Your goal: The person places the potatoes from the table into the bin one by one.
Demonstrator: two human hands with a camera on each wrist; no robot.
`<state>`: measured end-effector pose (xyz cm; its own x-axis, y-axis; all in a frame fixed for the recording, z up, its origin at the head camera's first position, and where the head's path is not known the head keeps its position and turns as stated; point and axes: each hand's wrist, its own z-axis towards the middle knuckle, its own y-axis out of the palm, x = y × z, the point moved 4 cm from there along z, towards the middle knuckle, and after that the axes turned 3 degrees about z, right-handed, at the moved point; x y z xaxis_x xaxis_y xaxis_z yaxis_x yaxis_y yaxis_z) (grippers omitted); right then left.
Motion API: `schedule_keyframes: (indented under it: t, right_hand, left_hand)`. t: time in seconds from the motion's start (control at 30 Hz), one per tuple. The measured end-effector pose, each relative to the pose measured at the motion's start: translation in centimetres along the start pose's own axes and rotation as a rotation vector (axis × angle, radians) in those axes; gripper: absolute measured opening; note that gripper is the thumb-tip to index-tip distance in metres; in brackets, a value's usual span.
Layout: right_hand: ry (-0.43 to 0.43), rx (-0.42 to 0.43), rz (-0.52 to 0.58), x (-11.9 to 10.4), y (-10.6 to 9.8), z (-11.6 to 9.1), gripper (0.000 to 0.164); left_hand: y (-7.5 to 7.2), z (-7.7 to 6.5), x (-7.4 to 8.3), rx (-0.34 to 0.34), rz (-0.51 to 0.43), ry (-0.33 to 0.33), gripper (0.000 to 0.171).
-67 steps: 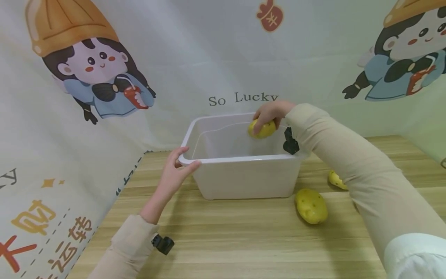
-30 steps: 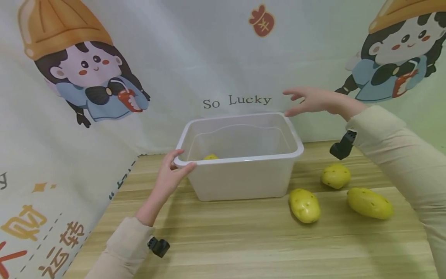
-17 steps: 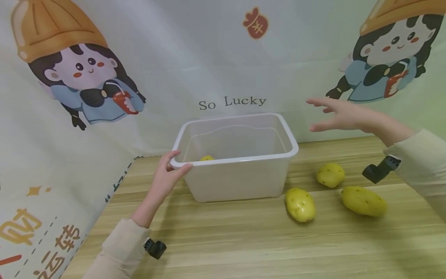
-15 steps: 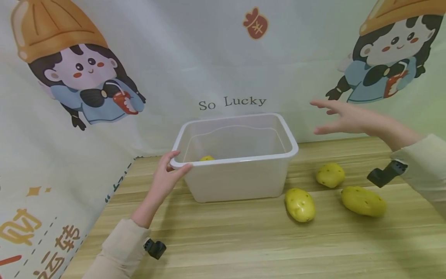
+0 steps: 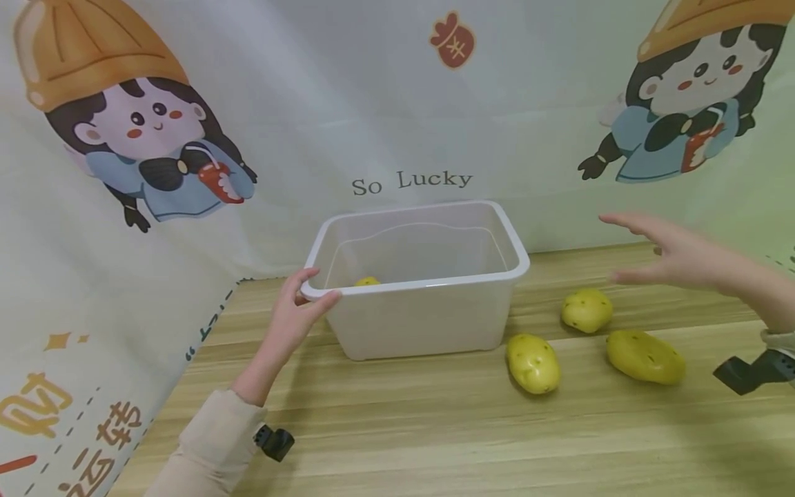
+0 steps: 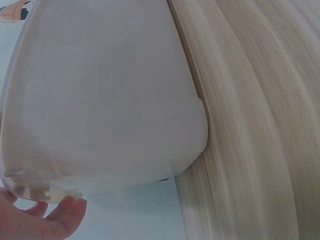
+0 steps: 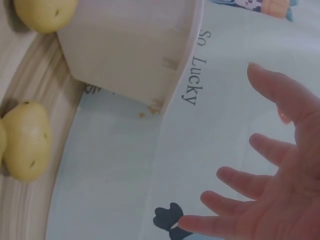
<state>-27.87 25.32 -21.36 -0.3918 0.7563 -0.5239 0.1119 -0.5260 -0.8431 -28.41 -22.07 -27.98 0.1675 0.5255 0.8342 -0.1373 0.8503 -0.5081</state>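
A white plastic bin [image 5: 422, 317] stands on the table, its front left corner rim gripped by my left hand [image 5: 292, 314], thumb along the front and fingers at the left side. In the left wrist view the fingertips [image 6: 72, 207] curl round that corner. Low inside the bin, the top of a yellow potato [image 5: 368, 281] shows above the front rim. My right hand [image 5: 689, 259] hovers with fingers spread, holding nothing, above and to the right of a round potato [image 5: 586, 310]. Nearer the front lie a potato [image 5: 533, 364] and a longer potato [image 5: 646, 357].
A printed cloth [image 5: 373, 124] hangs behind the wood-grain table [image 5: 397, 428] and covers the left side too. The bin's back stands close to it. The three loose potatoes lie right of the bin.
My right hand held a potato over the bin, let it go, then moved right and lower, empty. A potato now shows inside the bin. My left hand keeps its hold on the rim.
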Motion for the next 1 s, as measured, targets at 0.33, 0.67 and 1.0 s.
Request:
schedule_keyframes:
  t: [0.33, 0.67, 1.0]
  right_hand:
    - [-0.012, 0.015, -0.021, 2.7, 2.1, -2.2, 0.087]
    - [0.035, -0.009, 0.030, 5.4, 4.5, -3.6, 0.085]
    - [0.020, -0.057, 0.050, 7.1, 6.6, -4.4, 0.082]
  left_hand:
    - [-0.1, 0.1, 0.0, 0.001, 0.019, -0.001, 0.062]
    - [-0.1, 0.2, 0.0, -0.002, 0.025, 0.001, 0.060]
    - [0.0, 0.3, -0.1, 0.005, 0.023, 0.003, 0.060]
